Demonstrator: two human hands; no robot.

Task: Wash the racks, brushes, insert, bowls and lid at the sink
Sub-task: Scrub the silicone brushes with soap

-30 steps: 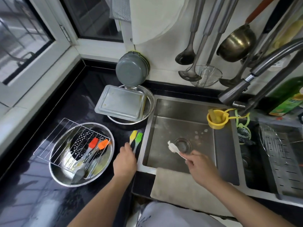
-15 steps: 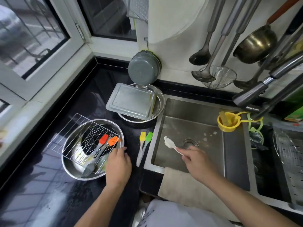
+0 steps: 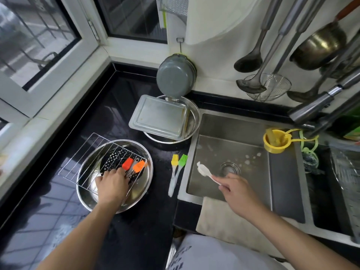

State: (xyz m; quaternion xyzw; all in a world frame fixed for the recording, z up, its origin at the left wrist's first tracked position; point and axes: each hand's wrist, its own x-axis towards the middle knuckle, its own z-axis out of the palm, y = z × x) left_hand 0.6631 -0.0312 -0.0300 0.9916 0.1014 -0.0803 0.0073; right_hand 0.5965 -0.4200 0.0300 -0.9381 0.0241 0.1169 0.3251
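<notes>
Left hand (image 3: 112, 183) reached into the bowl (image 3: 148, 184), grip on brush handles probably; right hand (image 3: 236, 190) pinched soapy toothbrush (image 3: 204, 170) over sink (image 3: 282, 172), ready for scrubbing.

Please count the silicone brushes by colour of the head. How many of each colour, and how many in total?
Red silicone brush: 1
Orange silicone brush: 1
Yellow silicone brush: 1
Green silicone brush: 1
White silicone brush: 1
Total: 5

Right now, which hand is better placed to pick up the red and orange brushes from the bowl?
Left. The left hand already rests on the wire rack beside those brushes; the right hand holds the white brush over the sink.
</notes>
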